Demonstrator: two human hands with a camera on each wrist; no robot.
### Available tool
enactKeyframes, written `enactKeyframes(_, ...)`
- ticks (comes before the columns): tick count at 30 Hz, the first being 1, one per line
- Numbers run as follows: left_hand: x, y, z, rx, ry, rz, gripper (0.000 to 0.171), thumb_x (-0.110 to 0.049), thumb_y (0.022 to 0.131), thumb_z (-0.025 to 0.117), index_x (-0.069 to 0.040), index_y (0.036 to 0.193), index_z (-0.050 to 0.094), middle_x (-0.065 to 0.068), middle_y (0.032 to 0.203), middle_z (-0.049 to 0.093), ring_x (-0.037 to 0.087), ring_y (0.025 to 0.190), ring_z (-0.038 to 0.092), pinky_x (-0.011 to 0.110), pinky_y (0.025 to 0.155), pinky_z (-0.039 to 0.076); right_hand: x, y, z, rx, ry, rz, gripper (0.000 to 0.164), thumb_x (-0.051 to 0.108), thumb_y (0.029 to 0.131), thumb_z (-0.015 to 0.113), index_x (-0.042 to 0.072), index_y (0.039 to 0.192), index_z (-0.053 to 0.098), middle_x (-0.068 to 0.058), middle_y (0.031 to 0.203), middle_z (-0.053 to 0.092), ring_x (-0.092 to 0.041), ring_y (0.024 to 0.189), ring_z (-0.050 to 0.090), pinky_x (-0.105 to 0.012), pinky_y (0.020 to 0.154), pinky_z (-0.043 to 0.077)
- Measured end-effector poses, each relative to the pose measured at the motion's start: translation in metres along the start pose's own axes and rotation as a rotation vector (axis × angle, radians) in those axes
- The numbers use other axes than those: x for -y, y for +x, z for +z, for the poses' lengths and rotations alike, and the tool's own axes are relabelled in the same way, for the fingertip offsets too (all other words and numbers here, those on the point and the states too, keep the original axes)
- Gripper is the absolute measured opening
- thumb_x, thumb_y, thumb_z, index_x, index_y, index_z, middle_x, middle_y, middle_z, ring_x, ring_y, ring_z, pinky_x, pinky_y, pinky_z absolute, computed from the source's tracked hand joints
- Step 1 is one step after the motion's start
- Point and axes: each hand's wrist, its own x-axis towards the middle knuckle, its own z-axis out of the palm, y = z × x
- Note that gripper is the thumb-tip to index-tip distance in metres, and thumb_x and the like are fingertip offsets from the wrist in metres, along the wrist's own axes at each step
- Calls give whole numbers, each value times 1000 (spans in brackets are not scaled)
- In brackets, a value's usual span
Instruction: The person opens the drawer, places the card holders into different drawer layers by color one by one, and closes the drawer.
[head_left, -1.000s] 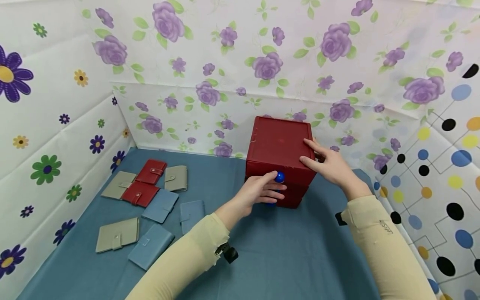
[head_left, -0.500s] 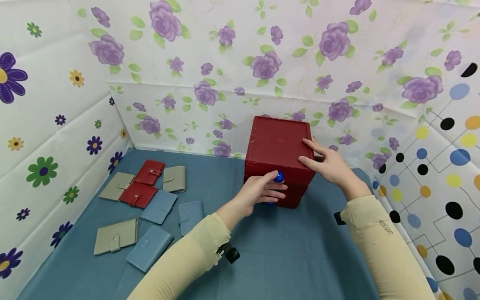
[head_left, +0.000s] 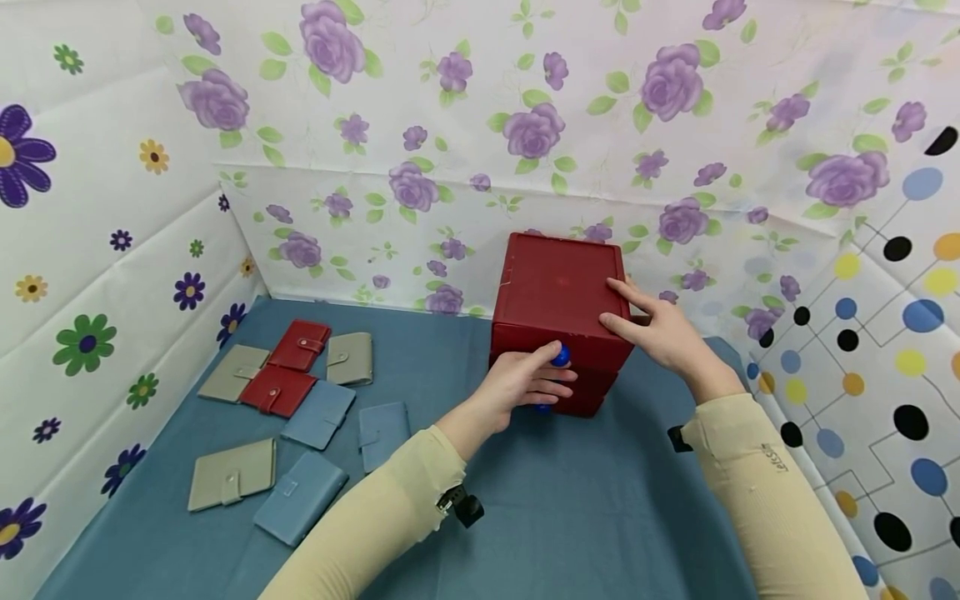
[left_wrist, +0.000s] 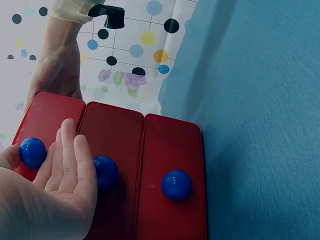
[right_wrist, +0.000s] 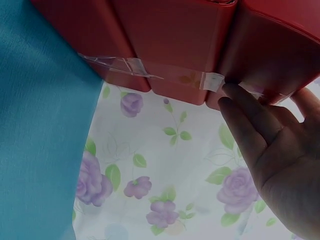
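Note:
A red box (head_left: 562,279) with three stacked drawers stands against the back wall, each drawer bearing a round blue knob. My left hand (head_left: 517,382) is at its front and pinches the top drawer's knob (left_wrist: 33,152) between thumb and forefinger. The other left fingers extend straight across the drawer front, partly covering the middle knob (left_wrist: 106,172). The bottom knob (left_wrist: 176,185) is untouched. At the box's right side, my right hand (head_left: 663,333) rests thumb and forefinger on the top edge, while its other fingers (right_wrist: 245,127) lie straight along the side. The drawers look closed.
Several small snap-strap wallets lie on the blue cloth at left, among them a red wallet (head_left: 277,390), a grey wallet (head_left: 232,473) and a blue wallet (head_left: 300,497). Clear tape (right_wrist: 175,72) runs along the box's side. Patterned sheets (head_left: 420,100) enclose the table (head_left: 555,517).
Both hands keep their places at the box, the left shifting very slightly right. The drawers and wallets stay as they were; the head view has moved a little.

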Motion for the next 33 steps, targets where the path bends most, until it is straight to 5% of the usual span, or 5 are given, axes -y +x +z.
enactKeyframes(18, 0, -7, 1, -3, 52, -6, 54, -56, 101, 69, -7, 125, 78, 10, 111, 81, 25, 96, 79, 39, 93, 61, 2, 1, -6, 28, -2, 40, 84, 63, 100, 67, 38, 170, 28, -9, 178, 13, -49, 146, 48, -68, 112, 42)
enactKeyframes(33, -5, -14, -10, 74, 180, -68, 67, -62, 104, 62, -4, 137, 71, 10, 108, 81, 25, 92, 79, 38, 89, 63, 3, 0, -4, 39, 22, 51, 85, 63, 99, 68, 40, 169, 26, -7, 178, 12, -47, 148, 46, -67, 112, 43)
